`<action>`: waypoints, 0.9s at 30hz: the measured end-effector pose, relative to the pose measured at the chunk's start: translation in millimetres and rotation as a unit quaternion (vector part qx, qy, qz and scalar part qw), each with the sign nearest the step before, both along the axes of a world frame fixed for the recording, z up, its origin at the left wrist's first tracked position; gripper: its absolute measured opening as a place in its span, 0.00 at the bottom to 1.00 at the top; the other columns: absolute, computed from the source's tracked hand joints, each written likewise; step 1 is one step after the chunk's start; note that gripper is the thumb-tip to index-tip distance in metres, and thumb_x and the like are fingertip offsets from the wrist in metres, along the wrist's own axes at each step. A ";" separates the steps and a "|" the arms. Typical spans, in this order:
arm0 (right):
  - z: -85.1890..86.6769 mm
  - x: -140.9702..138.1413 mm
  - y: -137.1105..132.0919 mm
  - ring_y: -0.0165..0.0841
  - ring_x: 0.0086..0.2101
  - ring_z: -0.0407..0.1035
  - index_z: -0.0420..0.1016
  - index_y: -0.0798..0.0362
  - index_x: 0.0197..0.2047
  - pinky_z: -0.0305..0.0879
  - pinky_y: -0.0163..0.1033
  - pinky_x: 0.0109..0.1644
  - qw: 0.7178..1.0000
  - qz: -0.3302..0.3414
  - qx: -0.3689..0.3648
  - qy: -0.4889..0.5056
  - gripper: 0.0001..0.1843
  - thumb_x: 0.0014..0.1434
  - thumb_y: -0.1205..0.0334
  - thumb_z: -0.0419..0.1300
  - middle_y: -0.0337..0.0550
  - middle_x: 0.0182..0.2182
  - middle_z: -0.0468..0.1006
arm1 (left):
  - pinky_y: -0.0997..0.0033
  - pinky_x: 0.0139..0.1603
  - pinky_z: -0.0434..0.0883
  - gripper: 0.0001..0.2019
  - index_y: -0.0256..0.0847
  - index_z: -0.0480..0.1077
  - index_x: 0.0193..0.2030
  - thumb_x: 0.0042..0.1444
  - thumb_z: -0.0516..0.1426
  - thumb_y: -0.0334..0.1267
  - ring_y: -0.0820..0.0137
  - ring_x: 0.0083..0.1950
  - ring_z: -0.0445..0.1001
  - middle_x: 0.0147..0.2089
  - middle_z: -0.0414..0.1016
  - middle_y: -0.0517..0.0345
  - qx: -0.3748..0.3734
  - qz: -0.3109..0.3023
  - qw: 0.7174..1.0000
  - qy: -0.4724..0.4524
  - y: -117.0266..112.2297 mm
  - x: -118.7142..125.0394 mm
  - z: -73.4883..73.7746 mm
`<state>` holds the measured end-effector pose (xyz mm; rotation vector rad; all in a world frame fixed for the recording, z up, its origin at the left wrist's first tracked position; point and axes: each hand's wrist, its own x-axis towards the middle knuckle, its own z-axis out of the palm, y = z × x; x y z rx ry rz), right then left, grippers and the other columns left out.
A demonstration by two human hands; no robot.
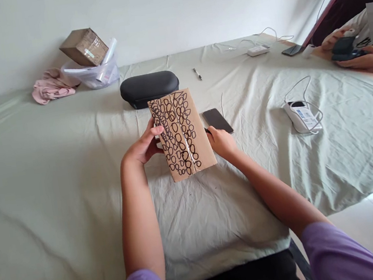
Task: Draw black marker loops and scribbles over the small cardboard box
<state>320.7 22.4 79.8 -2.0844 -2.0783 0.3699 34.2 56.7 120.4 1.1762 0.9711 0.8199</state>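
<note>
A flat cardboard box [181,133], taped down its middle and covered with black hand-drawn ovals, is held up above the pale green bedsheet [55,178]. My left hand [143,145] grips its left edge, thumb on the front. My right hand [221,142] holds the right edge, fingers mostly hidden behind the box. A dark phone [218,121] lies on the sheet just past my right hand. A black oval case [149,88] sits behind the box.
At the back left stands a clear plastic tub [92,74] with a brown box [84,47] on it, beside pink cloth [50,87]. A pen [196,73] lies mid-back. A white charger with cable [302,115] is right. Another person's hands [356,56] hold a dark device at far right.
</note>
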 end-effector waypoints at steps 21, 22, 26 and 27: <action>24.4 14.8 -30.3 0.46 0.40 0.84 0.48 0.49 0.90 0.70 0.43 0.42 0.994 0.031 -0.094 -0.043 0.54 0.64 0.80 0.52 0.58 0.44 0.88 | 0.62 0.38 0.84 0.52 0.61 0.60 0.81 0.51 0.70 0.66 0.40 0.67 0.81 0.80 0.71 0.45 -0.010 -0.020 1.000 0.017 3.4 -0.6 -0.9; 26.1 21.9 -28.7 0.41 0.33 0.81 0.53 0.46 0.89 0.69 0.41 0.38 0.994 0.031 -0.100 0.013 0.53 0.64 0.79 0.52 0.53 0.41 0.87 | 0.62 0.38 0.84 0.52 0.61 0.60 0.81 0.51 0.70 0.66 0.40 0.66 0.82 0.80 0.71 0.45 -0.010 -0.020 1.000 0.018 3.6 -0.8 -1.3; 33.1 48.2 -8.1 0.30 0.20 0.72 0.85 0.55 0.59 0.61 0.37 0.25 0.937 -0.014 -0.025 0.349 0.24 0.64 0.65 0.57 0.45 0.33 0.82 | 0.61 0.38 0.84 0.50 0.60 0.61 0.81 0.53 0.69 0.66 0.41 0.64 0.83 0.79 0.73 0.44 -0.005 -0.023 1.000 0.015 4.6 -1.3 -3.5; 35.4 52.3 -0.8 0.31 0.21 0.73 0.84 0.55 0.52 0.61 0.37 0.25 0.894 -0.024 0.006 0.448 0.19 0.62 0.62 0.58 0.45 0.33 0.81 | 0.60 0.38 0.84 0.50 0.60 0.61 0.81 0.53 0.69 0.66 0.41 0.64 0.83 0.78 0.73 0.43 -0.003 -0.023 1.000 0.016 4.7 -1.3 -3.8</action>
